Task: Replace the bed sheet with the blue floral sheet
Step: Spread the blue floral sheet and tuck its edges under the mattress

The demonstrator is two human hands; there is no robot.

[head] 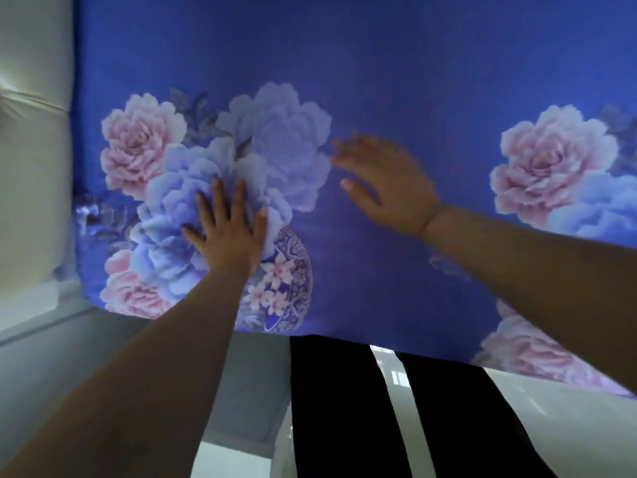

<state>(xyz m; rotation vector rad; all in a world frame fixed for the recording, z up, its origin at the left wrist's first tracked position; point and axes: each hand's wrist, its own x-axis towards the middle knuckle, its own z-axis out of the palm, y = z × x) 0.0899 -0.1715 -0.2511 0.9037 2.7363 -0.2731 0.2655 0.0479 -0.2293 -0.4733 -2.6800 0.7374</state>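
The blue floral sheet [362, 70] lies spread flat over the bed and fills most of the view, printed with large pink and pale blue flowers and a patterned vase. My left hand [229, 232] rests flat on the sheet over a pale blue flower, fingers spread, holding nothing. My right hand [389, 186] is open, palm down, just above or on the plain blue middle of the sheet; it is blurred by motion. The sheet's near edge hangs over the bed side in front of my legs.
A padded cream headboard [34, 150] stands along the left edge of the bed. My legs in black trousers [331, 408] are against the near bed side. Pale floor [568, 426] shows at the lower right, grey surface at the lower left.
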